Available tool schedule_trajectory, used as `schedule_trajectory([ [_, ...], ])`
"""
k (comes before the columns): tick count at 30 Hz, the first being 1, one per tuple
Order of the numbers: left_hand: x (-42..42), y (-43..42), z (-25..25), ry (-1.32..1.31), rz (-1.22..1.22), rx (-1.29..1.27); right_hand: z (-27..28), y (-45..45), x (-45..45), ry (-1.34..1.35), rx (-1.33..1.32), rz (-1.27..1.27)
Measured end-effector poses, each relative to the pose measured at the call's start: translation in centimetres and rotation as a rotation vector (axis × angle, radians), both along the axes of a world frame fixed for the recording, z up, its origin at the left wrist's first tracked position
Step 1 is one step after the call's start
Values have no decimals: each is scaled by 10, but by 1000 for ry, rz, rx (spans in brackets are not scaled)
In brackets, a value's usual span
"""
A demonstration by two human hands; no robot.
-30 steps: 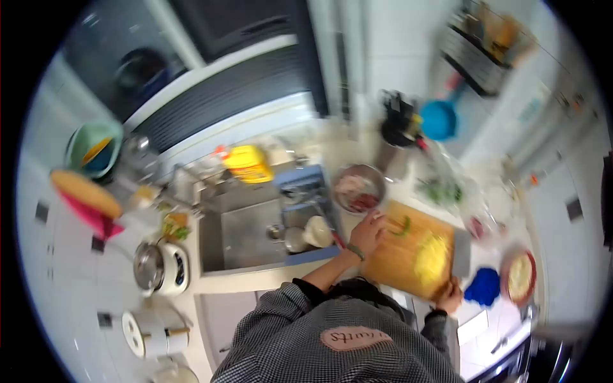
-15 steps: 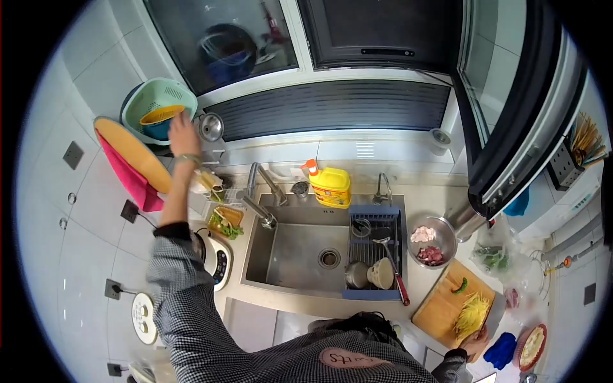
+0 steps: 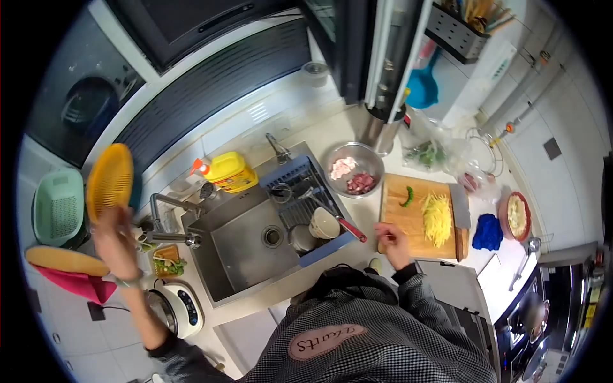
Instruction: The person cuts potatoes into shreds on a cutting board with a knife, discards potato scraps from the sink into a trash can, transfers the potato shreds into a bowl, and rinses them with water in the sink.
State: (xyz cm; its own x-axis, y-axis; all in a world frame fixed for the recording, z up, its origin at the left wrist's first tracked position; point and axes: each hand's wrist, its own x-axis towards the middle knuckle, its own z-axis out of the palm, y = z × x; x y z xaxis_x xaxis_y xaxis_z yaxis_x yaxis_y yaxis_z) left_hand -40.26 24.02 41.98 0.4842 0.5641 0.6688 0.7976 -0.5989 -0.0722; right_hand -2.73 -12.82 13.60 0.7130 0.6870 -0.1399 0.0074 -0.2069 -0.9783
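Observation:
My left hand is closed on the rim of an orange plastic colander, held up on edge and slightly blurred. Part of a blue basin shows behind the colander; whether my fingers also grip it is hidden. To the left is a pale green slotted basket. My right hand hovers by the near left edge of the wooden cutting board, fingers loosely bent and apart, holding nothing visible. On the board are yellow shreds, a green pepper and a cleaver.
A steel bowl of meat stands beside the board. The sink holds a blue drying rack with dishes. A yellow detergent bottle stands behind it. A white appliance and a small food tray are at left.
The view has swung right. My left hand has lifted the orange colander away from the green basket. My right hand has moved from the board's near right corner to its left edge.

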Motion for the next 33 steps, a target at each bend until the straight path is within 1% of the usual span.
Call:
schedule_trajectory([
  [1,27,-37,-25,-245,-183,-241,18,9,-6,247,45,137],
  [2,54,-75,-41,-200,-325,-370,30,18,-11,453,146,232],
  [3,85,-110,-54,2,-368,-248,39,22,-16,658,249,328],
  [4,108,-136,-76,57,-526,-313,51,22,-23,659,247,318],
  [5,133,-163,-104,3,-573,-447,62,22,-27,868,275,323],
  [6,157,-184,-126,21,-748,-483,68,18,-26,1078,307,326],
  [7,179,-209,-143,-30,-824,-570,63,11,-22,1074,316,317],
  [9,216,-247,-171,-126,-954,-745,43,-13,-11,1100,371,179],
  [10,230,-259,-182,-122,-967,-751,40,-28,-1,1088,351,112],
  [12,254,-280,-196,-113,-1031,-940,39,-58,17,1064,394,83],
  [14,273,-295,-202,-67,-1074,-995,45,-83,31,1037,419,49],
  [16,293,-310,-201,-16,-1118,-1049,45,-106,43,929,404,-33],
  [18,311,-326,-199,-39,-1218,-1106,38,-127,55,908,432,-67],
  [19,320,-332,-203,-35,-1221,-1110,35,-138,59,887,459,-94],
  [21,338,-344,-210,-23,-1312,-1192,30,-157,69,903,474,-120],
  [25,371,-349,-213,50,-1350,-1280,26,-182,83,862,445,-239],
  [27,391,-339,-213,-12,-1301,-1104,12,-195,86,713,361,-371],
  [29,420,-317,-196,35,-1359,-761,13,-202,87,713,426,-438],
  [31,456,-289,-223,90,-1152,-644,6,-211,86,727,422,-522],
  [33,492,-260,-259,186,-1105,-590,6,-214,83,745,437,-562],
])
